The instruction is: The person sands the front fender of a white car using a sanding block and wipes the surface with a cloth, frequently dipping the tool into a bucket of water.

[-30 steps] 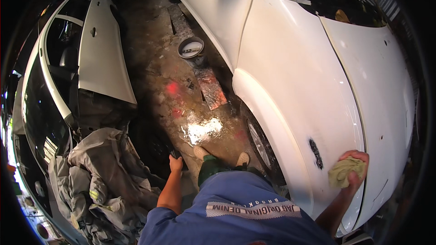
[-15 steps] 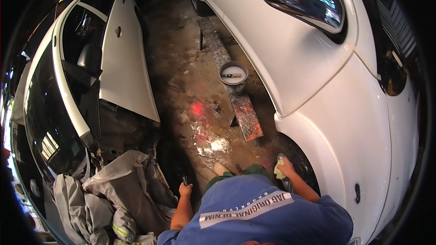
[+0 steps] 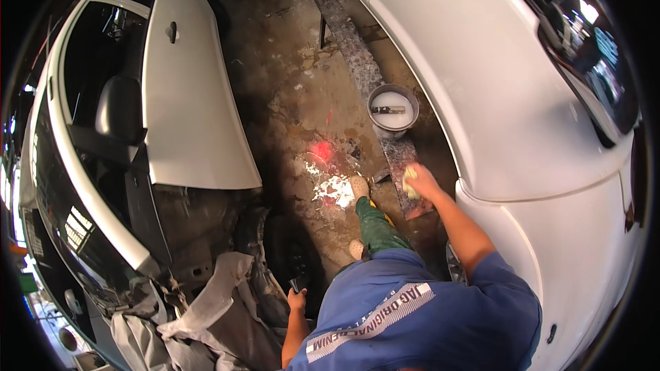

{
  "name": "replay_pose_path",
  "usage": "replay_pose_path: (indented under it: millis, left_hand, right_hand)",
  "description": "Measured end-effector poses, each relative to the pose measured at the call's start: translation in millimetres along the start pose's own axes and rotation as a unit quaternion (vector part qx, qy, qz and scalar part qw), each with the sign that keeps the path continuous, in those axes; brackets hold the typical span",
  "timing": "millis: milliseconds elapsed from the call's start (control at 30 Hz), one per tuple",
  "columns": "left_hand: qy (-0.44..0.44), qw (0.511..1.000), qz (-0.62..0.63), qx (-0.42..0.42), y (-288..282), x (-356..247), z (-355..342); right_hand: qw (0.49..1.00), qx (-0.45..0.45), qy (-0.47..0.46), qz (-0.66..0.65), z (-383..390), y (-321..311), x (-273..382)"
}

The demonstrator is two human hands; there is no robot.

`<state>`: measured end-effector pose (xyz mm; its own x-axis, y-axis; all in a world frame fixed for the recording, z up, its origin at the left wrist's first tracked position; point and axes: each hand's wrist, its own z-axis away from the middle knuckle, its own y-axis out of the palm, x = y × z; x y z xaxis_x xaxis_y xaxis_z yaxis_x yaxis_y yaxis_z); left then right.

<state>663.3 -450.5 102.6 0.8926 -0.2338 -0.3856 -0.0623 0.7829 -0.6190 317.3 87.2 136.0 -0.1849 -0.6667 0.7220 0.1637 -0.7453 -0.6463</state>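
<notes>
My right hand [image 3: 424, 183] is closed round a pale yellow cloth or sponge [image 3: 410, 181], held out over the near end of a narrow paint-spattered plank bench [image 3: 357, 55]. On that bench stands a grey bucket [image 3: 394, 132] of whitish liquid, with a dark and pale bar-shaped thing [image 3: 388, 109] lying across its inside. Low at my left side, my left hand [image 3: 297, 299] grips a small dark tool with a shiny end [image 3: 295, 284]; its kind is too small to make out.
A white car [image 3: 440, 62] stands along the right. To the left is another car with a pale door [image 3: 196, 117], a black mirror [image 3: 118, 110] and an exposed front, where a grey cover [image 3: 206, 316] hangs. The concrete floor [image 3: 295, 96] looks wet and shiny.
My right hand has moved forward with the yellow cloth or sponge, from beside the front wheel to the bench end. I have stepped forward; the left hand still grips its tool.
</notes>
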Motion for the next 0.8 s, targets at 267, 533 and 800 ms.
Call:
replay_pose_path:
  millis: [267,533,800]
  left_hand:
    - [-0.062,0.997,0.041,0.032,6,-43,-10]
    - [-0.115,0.993,0.007,0.031,9,-136,-22]
    - [-0.134,0.988,-0.052,0.056,20,-176,-8]
  right_hand:
    - [0.997,-0.038,0.017,0.062,-272,7,28]
    - [0.932,0.160,0.281,0.164,-388,74,-62]
    - [0.865,0.309,0.309,0.246,-374,117,-111]
